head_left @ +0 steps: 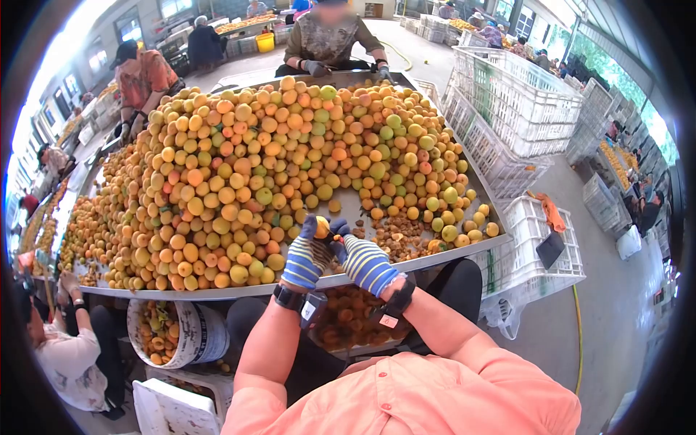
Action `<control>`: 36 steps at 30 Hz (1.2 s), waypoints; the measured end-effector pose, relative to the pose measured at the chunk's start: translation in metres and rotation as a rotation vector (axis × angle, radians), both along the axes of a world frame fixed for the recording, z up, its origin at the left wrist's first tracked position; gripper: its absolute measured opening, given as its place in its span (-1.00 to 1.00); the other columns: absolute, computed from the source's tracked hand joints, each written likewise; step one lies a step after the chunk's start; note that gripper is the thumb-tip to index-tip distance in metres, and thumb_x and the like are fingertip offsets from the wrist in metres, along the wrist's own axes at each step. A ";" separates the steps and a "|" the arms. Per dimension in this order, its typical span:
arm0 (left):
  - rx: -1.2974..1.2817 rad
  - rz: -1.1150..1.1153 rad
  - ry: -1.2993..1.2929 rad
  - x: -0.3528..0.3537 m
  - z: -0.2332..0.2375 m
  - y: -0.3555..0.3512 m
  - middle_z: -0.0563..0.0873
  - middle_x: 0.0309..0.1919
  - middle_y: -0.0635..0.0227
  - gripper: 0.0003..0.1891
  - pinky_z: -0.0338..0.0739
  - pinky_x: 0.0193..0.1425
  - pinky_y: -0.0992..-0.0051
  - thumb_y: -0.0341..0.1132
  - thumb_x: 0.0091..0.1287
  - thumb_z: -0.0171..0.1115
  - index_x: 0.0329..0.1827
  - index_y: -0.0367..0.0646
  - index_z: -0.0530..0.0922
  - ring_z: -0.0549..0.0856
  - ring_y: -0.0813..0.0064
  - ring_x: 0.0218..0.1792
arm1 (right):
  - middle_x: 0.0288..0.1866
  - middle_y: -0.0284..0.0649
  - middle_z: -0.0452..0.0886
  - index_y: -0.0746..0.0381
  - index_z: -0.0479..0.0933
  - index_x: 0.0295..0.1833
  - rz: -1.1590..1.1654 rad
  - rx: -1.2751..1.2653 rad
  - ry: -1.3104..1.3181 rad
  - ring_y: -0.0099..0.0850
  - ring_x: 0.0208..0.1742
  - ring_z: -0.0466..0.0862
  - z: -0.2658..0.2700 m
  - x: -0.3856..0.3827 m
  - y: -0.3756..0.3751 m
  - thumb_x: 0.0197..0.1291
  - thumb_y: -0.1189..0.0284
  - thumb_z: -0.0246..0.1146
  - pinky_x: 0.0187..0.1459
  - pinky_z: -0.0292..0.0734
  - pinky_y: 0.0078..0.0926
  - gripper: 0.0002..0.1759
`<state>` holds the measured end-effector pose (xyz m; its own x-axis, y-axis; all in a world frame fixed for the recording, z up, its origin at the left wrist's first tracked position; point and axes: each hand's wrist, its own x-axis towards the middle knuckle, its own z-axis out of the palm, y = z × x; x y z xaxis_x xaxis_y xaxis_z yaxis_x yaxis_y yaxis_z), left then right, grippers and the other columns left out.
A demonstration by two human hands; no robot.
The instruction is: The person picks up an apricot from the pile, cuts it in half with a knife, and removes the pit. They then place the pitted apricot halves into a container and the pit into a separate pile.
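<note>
Both my hands wear striped, dark-fingered gloves and meet above the metal table's near edge. My left hand [309, 251] is closed on an orange-yellow apricot [322, 227]. Beside it, my right hand [358, 255] has its fingers pressed together around a small tool, of which only a bit of red shows by the apricot. A large heap of yellow, orange and greenish apricots [239, 167] covers much of the metal table [348, 204]. Small brown pits or scraps [397, 238] lie just right of my hands.
Below the table are a white bucket [190, 333] of apricot pieces and a crate of halves [355, 319]. White crates [507, 109] are stacked at right, one bearing an orange cloth [551, 214]. Several people sit around the table and farther back.
</note>
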<state>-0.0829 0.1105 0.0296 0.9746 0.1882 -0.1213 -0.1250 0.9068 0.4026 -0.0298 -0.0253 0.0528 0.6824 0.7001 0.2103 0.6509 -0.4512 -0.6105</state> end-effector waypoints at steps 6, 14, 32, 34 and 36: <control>0.294 0.136 -0.065 0.006 -0.003 0.009 0.61 -0.07 -0.02 -0.63 0.61 0.02 0.34 -0.34 0.29 0.25 0.08 -0.33 0.41 0.68 0.23 -0.15 | -0.42 0.13 0.60 0.36 0.53 -0.21 0.101 0.044 0.093 0.06 -0.31 0.61 0.000 0.011 0.003 0.31 0.18 0.07 -0.26 0.48 -0.07 -0.60; 0.332 0.256 0.001 0.012 -0.002 0.002 0.61 -0.13 0.02 -0.55 0.65 -0.09 0.38 -0.35 0.27 0.27 0.15 -0.31 0.33 0.67 0.28 -0.21 | -0.43 0.12 0.60 0.29 0.54 -0.20 0.025 -0.083 0.051 0.06 -0.30 0.61 0.010 0.010 0.003 0.32 0.14 0.05 -0.25 0.47 -0.04 -0.59; 0.166 0.294 -0.036 0.007 -0.001 0.013 0.63 -0.19 0.16 -0.71 0.64 -0.21 0.42 -0.40 0.20 0.21 -0.02 -0.23 0.47 0.65 0.36 -0.31 | -0.68 -0.31 0.43 0.26 0.49 -0.34 0.121 0.172 0.698 -0.44 -0.67 0.39 0.003 -0.010 0.004 0.36 -0.02 -0.04 -0.59 0.29 -0.47 -0.46; 0.085 0.343 0.038 0.007 -0.010 0.029 0.63 -0.24 0.20 -0.79 0.64 -0.18 0.43 -0.40 0.22 0.19 -0.10 -0.24 0.51 0.65 0.35 -0.31 | -0.51 -0.01 0.59 0.36 0.55 -0.15 0.095 0.129 0.531 -0.17 -0.49 0.56 -0.008 -0.004 -0.001 0.33 0.08 0.07 -0.37 0.46 -0.31 -0.51; 0.177 0.368 0.081 0.007 -0.014 0.032 0.63 -0.27 0.20 -0.79 0.64 -0.17 0.43 -0.40 0.21 0.19 -0.12 -0.24 0.51 0.65 0.36 -0.32 | -0.47 0.04 0.60 0.36 0.54 -0.19 0.021 0.367 0.386 -0.12 -0.45 0.60 -0.011 0.000 -0.002 0.28 0.15 0.15 -0.36 0.46 -0.31 -0.58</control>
